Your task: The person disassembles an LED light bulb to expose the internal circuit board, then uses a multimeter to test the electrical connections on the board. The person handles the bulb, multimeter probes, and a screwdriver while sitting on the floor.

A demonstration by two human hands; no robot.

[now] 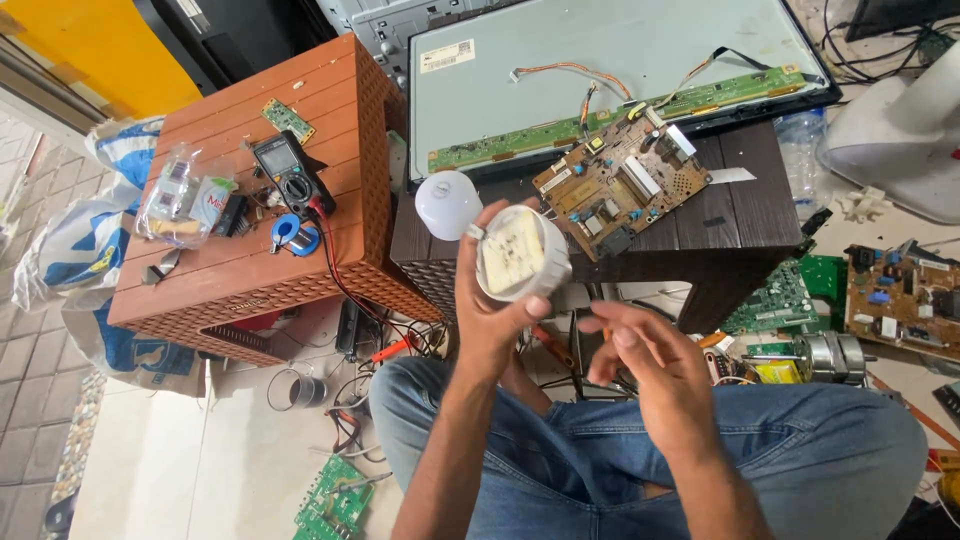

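Hands, two, yours, raised over your lap in blue jeans [800, 440]. Left hand [490, 300]: forearm angled upward, palm turned toward you, fingers [538, 305] wrapped around the white round lamp housing [522, 252], its open face with the pale square board showing upward; a ring sits on one finger. Right hand [640, 350]: just beside and lower, palm facing left, fingers loosely spread and released, gripping nothing, slightly blurred. White bulb dome [447, 203]: lying on the dark surface [730, 215] behind the housing, near a brown circuit board [620, 180]. Black multimeter [290, 172]: on the brown surface [240, 260], well apart.
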